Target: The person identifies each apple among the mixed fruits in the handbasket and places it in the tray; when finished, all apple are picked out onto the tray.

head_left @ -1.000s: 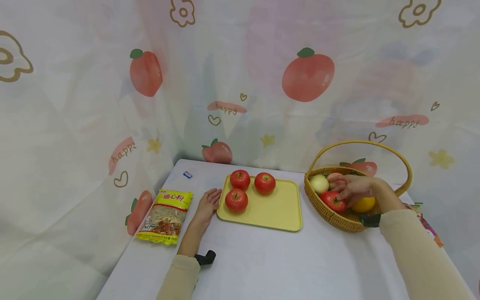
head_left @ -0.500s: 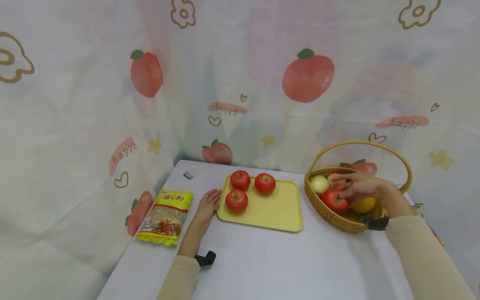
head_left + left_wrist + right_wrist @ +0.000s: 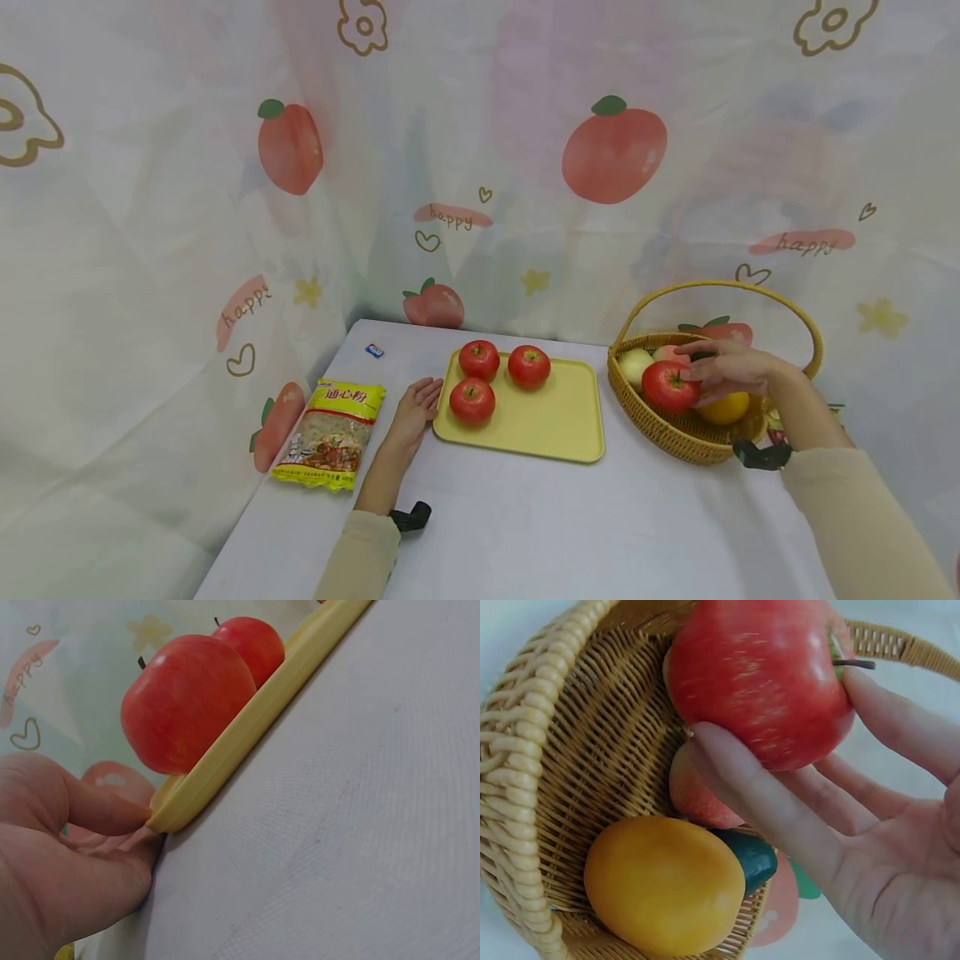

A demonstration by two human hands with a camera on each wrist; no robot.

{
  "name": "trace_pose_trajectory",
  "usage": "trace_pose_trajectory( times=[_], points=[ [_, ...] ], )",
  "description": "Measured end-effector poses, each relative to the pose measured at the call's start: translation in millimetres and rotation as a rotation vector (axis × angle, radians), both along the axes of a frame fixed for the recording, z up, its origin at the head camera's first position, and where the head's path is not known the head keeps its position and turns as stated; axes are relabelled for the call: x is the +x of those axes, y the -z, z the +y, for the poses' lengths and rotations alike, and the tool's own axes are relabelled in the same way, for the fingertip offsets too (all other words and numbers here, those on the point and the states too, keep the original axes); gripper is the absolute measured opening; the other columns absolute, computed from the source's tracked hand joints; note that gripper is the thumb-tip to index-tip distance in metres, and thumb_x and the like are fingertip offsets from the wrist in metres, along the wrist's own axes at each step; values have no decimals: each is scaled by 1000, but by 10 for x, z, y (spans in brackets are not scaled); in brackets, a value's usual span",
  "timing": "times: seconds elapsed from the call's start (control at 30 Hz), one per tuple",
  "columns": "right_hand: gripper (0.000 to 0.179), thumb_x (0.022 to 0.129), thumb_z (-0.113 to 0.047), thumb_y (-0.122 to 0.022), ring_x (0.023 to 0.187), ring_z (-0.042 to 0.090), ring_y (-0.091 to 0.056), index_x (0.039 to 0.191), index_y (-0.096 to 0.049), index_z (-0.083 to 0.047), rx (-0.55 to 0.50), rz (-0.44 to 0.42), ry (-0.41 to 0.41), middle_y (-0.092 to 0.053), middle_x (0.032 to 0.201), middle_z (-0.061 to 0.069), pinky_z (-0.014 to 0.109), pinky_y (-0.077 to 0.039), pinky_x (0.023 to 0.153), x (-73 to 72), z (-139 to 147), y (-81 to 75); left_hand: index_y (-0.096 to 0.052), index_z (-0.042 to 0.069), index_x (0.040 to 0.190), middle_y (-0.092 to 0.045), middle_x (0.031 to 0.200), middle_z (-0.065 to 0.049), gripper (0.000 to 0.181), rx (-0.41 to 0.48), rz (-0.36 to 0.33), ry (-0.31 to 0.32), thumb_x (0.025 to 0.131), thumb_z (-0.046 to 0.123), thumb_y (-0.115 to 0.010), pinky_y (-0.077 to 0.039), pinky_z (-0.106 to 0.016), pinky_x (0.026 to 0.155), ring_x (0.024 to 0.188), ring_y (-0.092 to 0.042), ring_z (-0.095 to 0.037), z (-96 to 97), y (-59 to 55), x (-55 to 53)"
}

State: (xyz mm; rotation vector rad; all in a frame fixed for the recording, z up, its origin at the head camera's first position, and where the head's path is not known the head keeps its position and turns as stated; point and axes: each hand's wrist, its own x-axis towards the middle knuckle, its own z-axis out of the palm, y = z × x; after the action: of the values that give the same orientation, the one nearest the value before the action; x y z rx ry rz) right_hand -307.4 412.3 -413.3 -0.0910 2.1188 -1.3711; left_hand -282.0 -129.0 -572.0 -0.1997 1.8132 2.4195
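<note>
A red apple with a dark stem is gripped between the thumb and fingers of my right hand, over the wicker basket. The right wrist view shows this hand from its palm side, the apple raised above the other fruit. My left hand lies at the left edge of the yellow tray, its fingers extended and touching the rim. Up close in the left wrist view, the fingertips of the left hand meet the tray's corner. Three red apples sit on the tray's left and back part.
Inside the basket are a pale round fruit, a pinkish fruit, a yellow oval fruit and a dark green item. The basket handle arches above. A yellow pasta bag and a small blue packet lie left.
My right hand has lifted the red apple slightly up from among the basket's fruit. The left hand and the tray have stayed in place.
</note>
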Motion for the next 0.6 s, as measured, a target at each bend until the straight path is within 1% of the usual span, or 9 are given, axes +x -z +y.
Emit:
trace_pose_trajectory(
  times=[0.1, 0.27, 0.37, 0.47, 0.6],
  points=[
    [79, 104, -16, -62, 116, 42, -67, 162, -14, 8, -23, 5, 24, -25, 156, 45, 64, -53, 99, 47, -34, -37, -28, -1, 159, -41, 161, -21, 73, 2, 8, 3, 92, -26, -43, -31, -44, 124, 151, -38, -34, -1, -1, 3],
    [79, 105, -18, -62, 114, 41, -68, 163, -14, 6, -45, 32, 59, -30, 154, 40, 62, -54, 99, 161, -101, -115, -29, 0, 159, -41, 161, -21, 73, -7, -2, 3, 92, -25, -44, -32, -43, 124, 151, -38, -34, 4, 0, 0],
    [76, 105, -18, -61, 112, 40, -69, 162, -17, 6, -60, 57, 80, -34, 152, 37, 60, -56, 97, 216, -145, -146, -30, 1, 159, -42, 161, -19, 73, -10, -10, -1, 92, -25, -45, -33, -42, 123, 151, -39, -32, 6, -7, -2],
    [73, 105, -16, -61, 110, 40, -70, 161, -19, 6, -77, 96, 94, -33, 152, 36, 59, -58, 94, 272, -178, -155, -29, 1, 159, -42, 161, -19, 74, -7, -10, -1, 92, -26, -44, -33, -42, 123, 151, -39, -32, 2, -10, -3],
    [72, 106, -17, -60, 108, 40, -71, 161, -20, 7, -86, 141, 106, -30, 155, 37, 58, -58, 93, 363, -218, -144, -29, -1, 159, -41, 161, -21, 75, -2, -3, 1, 91, -27, -43, -32, -43, 124, 151, -38, -33, -5, -6, 0]
  ],
)
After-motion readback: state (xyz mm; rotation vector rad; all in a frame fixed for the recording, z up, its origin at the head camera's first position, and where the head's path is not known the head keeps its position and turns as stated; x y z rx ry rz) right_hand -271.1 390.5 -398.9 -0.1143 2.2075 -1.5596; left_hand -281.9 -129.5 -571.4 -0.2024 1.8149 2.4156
